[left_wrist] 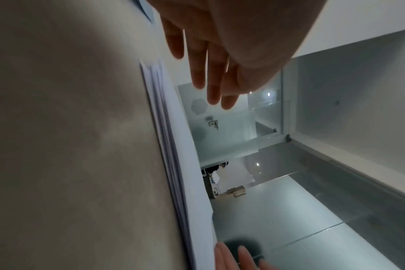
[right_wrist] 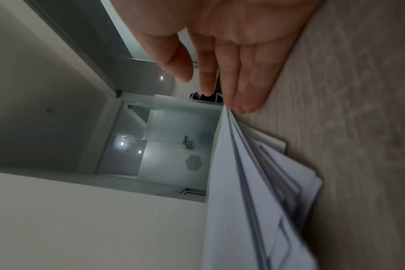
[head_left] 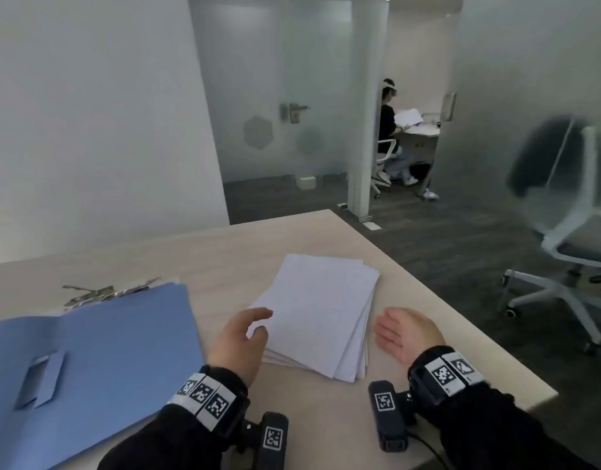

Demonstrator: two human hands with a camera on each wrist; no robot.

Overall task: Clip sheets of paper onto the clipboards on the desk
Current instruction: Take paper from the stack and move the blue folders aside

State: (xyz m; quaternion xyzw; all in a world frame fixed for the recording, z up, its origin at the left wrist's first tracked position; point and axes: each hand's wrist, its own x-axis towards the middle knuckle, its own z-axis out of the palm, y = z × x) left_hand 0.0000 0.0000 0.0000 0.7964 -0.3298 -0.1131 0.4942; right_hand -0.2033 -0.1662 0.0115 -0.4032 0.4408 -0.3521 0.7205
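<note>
A stack of white paper [head_left: 319, 310] lies slightly fanned in the middle of the light wooden desk [head_left: 224, 252]. To its left lies an open blue folder-style clipboard [head_left: 116, 351], its metal clip [head_left: 99, 293] at the far edge. My left hand [head_left: 263, 322] hovers at the stack's left edge with relaxed fingers and holds nothing. In the left wrist view the fingers [left_wrist: 208, 76] are straight, a little off the paper [left_wrist: 173, 155]. My right hand [head_left: 387, 322] stands on its edge to the right of the stack, palm toward it. Its straight fingertips [right_wrist: 243, 104] come close to the paper's edge [right_wrist: 254, 182].
The desk's right edge [head_left: 462, 317] runs close to my right hand. A white swivel chair [head_left: 564, 239] stands on the dark floor beyond it. A wall lies behind the desk, and another person [head_left: 390, 130] sits in a far room behind glass partitions.
</note>
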